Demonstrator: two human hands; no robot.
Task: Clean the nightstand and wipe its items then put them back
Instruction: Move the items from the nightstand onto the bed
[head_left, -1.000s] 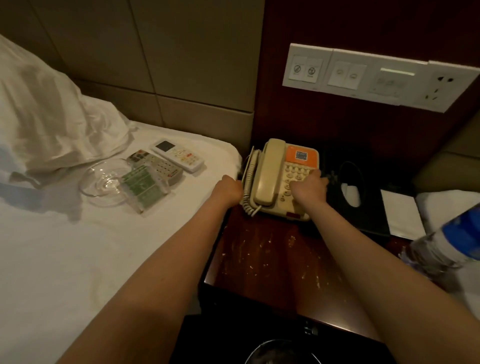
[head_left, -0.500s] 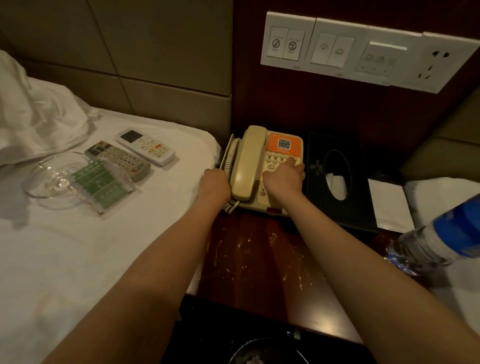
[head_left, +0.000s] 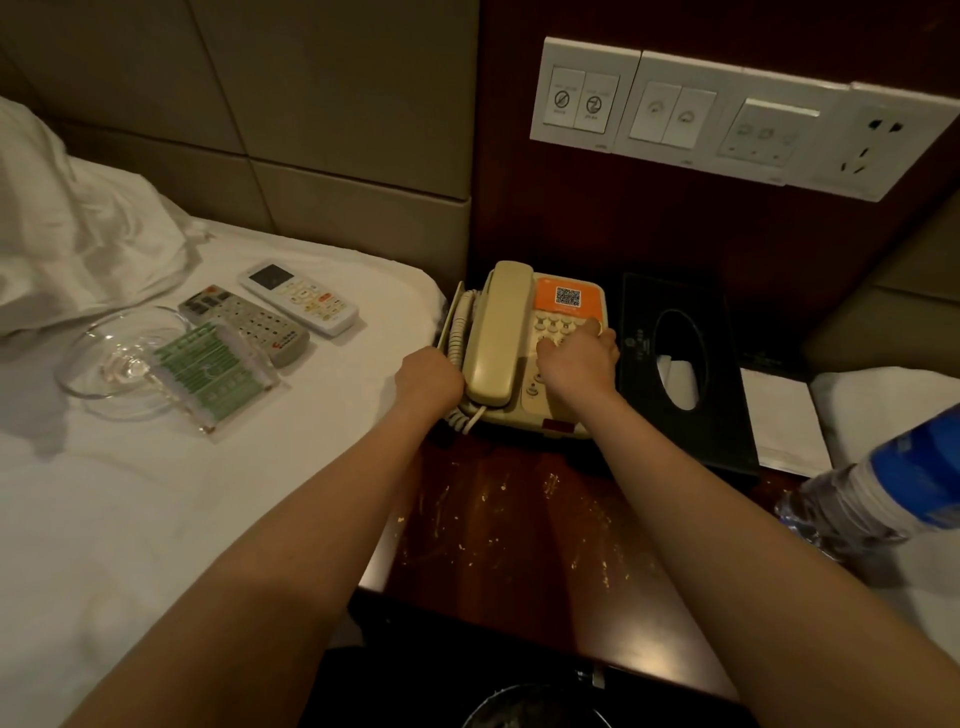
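Gripping telephone (head_left: 569, 299) edges, handset (head_left: 498, 332) pointing toward wall (head_left: 597, 223)

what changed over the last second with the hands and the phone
Little. The left hand edged in against the left side of the phone, by the cord; the right hand stayed on the right of the keypad. Phone, tissue box and the remotes on the bed lie as before; only the view shifted.

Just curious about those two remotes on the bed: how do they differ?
The white remote has a dark screen; the grey remote shows only buttons. The white remote lies nearer the wall; the grey remote lies right beside the clear card stand. Both lie flat on the bed, side by side.
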